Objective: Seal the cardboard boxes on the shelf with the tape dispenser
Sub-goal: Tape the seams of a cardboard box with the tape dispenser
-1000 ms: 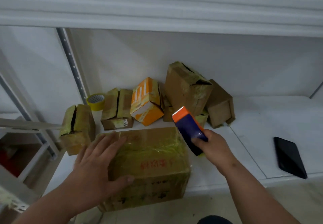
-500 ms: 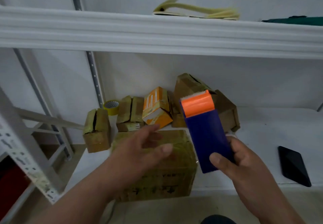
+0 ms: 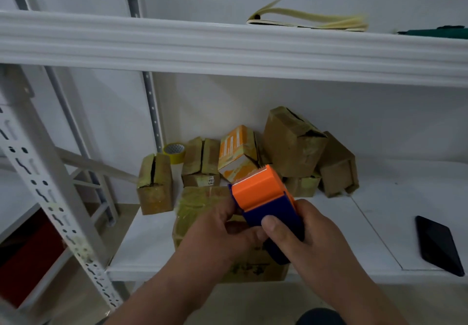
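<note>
The left hand (image 3: 222, 233) comes up from below, its fingers curled against the left side of the tape dispenser (image 3: 266, 205); how firmly they grip it I cannot tell. The right hand (image 3: 304, 238) wraps around the blue body of the dispenser, thumb on top, and holds it tilted with the orange head up. Both hands are above the large cardboard box (image 3: 200, 205) at the front edge of the shelf (image 3: 379, 223) and hide much of it. Behind are smaller boxes (image 3: 293, 144) and a yellow tape roll (image 3: 174, 151). A black phone (image 3: 439, 245) lies far right.
</note>
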The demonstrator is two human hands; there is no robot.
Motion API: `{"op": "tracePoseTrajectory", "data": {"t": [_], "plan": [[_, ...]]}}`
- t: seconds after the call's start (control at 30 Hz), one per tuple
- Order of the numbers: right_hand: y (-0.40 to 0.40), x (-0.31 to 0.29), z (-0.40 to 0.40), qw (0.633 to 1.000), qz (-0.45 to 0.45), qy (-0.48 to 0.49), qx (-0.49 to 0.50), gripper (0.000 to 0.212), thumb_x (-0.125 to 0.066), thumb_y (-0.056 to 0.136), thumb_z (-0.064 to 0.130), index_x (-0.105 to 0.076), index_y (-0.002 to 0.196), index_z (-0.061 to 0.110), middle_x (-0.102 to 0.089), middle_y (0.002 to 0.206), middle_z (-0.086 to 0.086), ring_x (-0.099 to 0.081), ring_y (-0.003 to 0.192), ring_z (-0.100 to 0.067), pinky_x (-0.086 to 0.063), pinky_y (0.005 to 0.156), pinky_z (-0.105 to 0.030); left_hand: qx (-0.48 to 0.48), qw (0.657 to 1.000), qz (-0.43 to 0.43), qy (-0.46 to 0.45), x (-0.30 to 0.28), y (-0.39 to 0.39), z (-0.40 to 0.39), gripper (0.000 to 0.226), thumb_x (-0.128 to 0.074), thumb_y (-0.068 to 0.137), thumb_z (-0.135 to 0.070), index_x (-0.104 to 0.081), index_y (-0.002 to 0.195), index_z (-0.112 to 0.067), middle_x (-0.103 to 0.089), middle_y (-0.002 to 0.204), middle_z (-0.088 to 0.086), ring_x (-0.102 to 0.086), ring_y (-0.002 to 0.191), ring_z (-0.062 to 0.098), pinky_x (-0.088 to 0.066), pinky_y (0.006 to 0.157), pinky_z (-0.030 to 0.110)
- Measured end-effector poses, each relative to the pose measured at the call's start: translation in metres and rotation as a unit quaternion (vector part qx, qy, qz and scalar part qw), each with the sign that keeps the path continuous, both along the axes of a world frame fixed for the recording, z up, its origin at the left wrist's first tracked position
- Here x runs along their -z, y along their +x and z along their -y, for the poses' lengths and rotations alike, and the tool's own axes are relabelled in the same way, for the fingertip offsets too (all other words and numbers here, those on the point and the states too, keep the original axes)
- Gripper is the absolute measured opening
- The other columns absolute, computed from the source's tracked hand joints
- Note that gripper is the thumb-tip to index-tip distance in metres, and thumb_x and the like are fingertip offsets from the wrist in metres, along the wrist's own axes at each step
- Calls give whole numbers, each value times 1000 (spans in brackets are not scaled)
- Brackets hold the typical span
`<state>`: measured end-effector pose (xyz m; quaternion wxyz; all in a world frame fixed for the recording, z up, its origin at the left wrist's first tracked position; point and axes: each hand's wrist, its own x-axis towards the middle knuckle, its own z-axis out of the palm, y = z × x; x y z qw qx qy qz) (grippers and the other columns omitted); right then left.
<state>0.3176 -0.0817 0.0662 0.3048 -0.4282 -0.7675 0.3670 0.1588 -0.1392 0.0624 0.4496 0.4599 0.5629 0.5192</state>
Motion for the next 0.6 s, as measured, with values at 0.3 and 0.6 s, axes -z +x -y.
{"op": "tracePoseTrajectory", "data": {"t": [0.3, 0.6], "plan": [[4, -1, -8, 987, 75, 138, -16, 73, -33, 53, 98, -48, 93, 38, -57, 76, 8, -57, 72, -5, -48, 59, -28, 41, 994, 50, 93, -13, -51, 11, 56, -81, 53, -27, -64, 106, -33, -66, 114, 0, -64, 107, 18, -54, 75, 28], [1, 4, -11, 972, 145, 183, -22, 62, -36, 55, 96, -40, 84, 42, -49, 65, 9, -51, 79, -2, -38, 52, -22, -6, 955, -209, 209, -32, -55, 10, 21, -73, 66, -44, -70, 81, -31, -72, 93, -12, -68, 95, 13, -57, 85, 37]]}}
